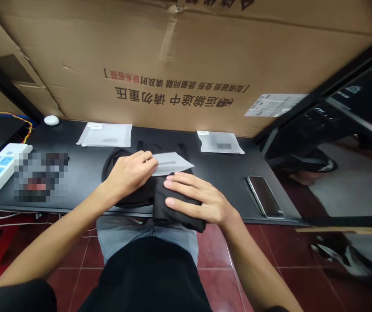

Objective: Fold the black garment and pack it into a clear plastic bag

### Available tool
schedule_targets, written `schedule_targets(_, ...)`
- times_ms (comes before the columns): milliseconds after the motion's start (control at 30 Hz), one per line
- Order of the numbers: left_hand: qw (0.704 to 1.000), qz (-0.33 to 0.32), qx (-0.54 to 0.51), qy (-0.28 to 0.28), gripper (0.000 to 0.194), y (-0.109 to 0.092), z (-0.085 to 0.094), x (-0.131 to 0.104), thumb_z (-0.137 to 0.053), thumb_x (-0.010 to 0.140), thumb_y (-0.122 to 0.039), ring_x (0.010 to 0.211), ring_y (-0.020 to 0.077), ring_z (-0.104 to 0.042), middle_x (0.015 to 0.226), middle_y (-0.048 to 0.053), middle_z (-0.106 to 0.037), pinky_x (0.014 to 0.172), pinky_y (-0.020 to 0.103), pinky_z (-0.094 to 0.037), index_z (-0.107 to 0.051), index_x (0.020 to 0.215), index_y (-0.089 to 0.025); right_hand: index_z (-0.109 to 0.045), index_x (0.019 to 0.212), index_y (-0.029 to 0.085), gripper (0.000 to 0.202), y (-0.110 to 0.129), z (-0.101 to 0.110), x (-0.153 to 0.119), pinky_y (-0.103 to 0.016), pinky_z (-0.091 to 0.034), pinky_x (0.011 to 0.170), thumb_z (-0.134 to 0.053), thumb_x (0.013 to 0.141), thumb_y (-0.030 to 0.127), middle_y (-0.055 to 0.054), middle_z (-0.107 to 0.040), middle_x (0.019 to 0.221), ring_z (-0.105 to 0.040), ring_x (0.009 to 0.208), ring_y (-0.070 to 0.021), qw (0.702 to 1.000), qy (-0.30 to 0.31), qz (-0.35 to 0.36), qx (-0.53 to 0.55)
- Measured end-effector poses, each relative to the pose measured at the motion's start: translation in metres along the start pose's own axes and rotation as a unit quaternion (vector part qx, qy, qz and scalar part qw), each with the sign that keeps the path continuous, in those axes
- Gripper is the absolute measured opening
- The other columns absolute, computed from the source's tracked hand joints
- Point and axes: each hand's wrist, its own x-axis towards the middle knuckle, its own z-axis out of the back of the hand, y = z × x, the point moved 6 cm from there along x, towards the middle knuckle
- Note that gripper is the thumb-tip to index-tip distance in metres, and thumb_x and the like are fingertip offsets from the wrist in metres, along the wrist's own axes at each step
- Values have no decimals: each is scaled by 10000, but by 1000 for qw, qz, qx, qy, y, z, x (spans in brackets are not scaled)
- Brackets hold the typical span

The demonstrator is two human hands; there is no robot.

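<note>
My left hand [133, 171], with a ring on one finger, is closed at the left end of a white translucent plastic bag [173, 164]. Beneath that bag lies black cloth [116, 157], spread over the table's front part. A folded bundle of black fabric [179, 213] juts past the table's front edge. My right hand [202, 197] grips this bundle from above, its fingers laid across the top and its thumb hidden. The bag's right part lies just beyond my right fingertips.
Two more translucent bags [108, 135] [221, 143] lie at the back of the black table [228, 173]. A phone [265, 197] is at right, a power strip [0, 171] and blurred-out object [41, 177] at left. A large cardboard box [179, 56] stands behind.
</note>
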Motion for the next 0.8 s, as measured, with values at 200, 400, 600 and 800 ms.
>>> schedule_targets(200,997,-21,-79,3,197,-12,1,-9,-546,1144,-289,963,200,-737,1147,38,-763,749,318,-507,-742,1153,-266,-603,1639,372,595,-9,-25,2,-468,-571,1270,-585,1128,68,-53,-634,1682,-538,1621,-245,996,46,22,-77)
schedule_targets(400,996,0,-86,-9,223,-3,-4,-11,-525,1137,-228,1014,223,-740,1226,81,-740,875,334,-572,-734,1215,-240,-523,1699,325,638,-30,-45,8,-509,-611,1215,-504,1121,57,-118,-630,1664,-602,1549,-305,981,94,-91,-140)
schedule_targets(600,998,-7,-39,-39,318,-13,-6,-6,-496,1088,-85,1145,264,-708,1213,107,-727,975,372,-579,-730,1246,-231,-575,1636,213,592,-41,-49,22,-529,-699,1008,-498,1073,49,-228,-724,1420,-732,1270,-403,946,74,-264,-173)
schedule_targets(800,988,-39,110,-98,303,-33,-2,-5,-489,1116,-94,1017,265,-705,1087,110,-775,815,389,-526,-772,1124,-202,-558,1632,273,552,-50,-58,35,-470,-686,970,-467,1111,114,-213,-722,1415,-735,1241,-367,900,127,-378,-175)
